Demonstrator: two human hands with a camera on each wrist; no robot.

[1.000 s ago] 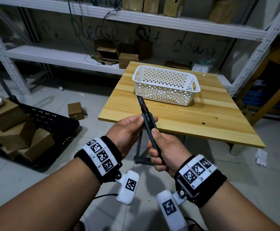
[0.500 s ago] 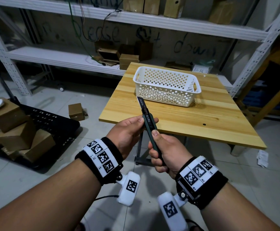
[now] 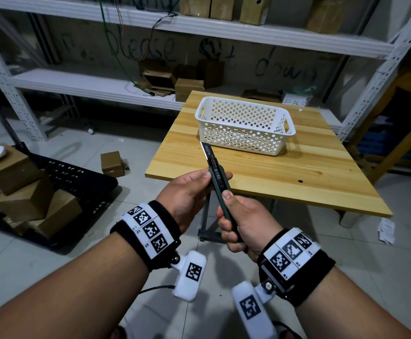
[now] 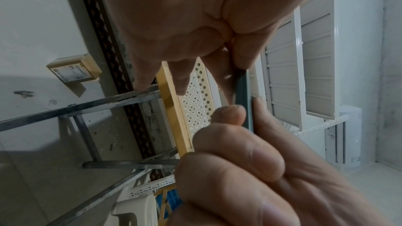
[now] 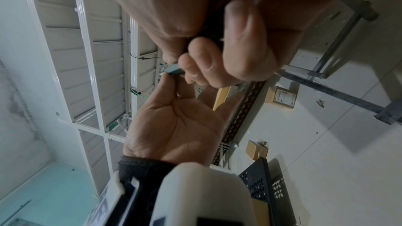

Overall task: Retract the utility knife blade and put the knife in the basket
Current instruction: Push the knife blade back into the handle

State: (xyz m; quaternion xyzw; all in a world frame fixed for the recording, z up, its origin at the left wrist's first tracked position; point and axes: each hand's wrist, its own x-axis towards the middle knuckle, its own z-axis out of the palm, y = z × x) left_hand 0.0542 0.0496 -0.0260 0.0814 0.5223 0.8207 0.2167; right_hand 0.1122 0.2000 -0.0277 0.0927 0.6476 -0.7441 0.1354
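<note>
A slim dark green utility knife (image 3: 218, 178) points up and away, its black blade (image 3: 207, 152) still sticking out over the table's near edge. My right hand (image 3: 238, 220) grips the handle, thumb laid on top near the slider. My left hand (image 3: 194, 189) pinches the knife's body higher up between thumb and fingers. The left wrist view shows the green knife (image 4: 243, 95) pinched by fingertips; the right wrist view shows only a bit of the knife (image 5: 173, 71) between both hands. A white perforated basket (image 3: 244, 124) sits on the wooden table (image 3: 297, 172), beyond the blade tip.
Cardboard boxes (image 3: 26, 192) are stacked on a black cart (image 3: 77, 177) at the left, and one small box (image 3: 111, 163) lies on the tiled floor. White metal shelving (image 3: 101, 86) with more boxes runs behind the table. Papers (image 3: 386, 232) lie on the floor at right.
Both hands have kept the same hold on the knife. The blade still sticks out about as far as before; only the camera has shifted slightly.
</note>
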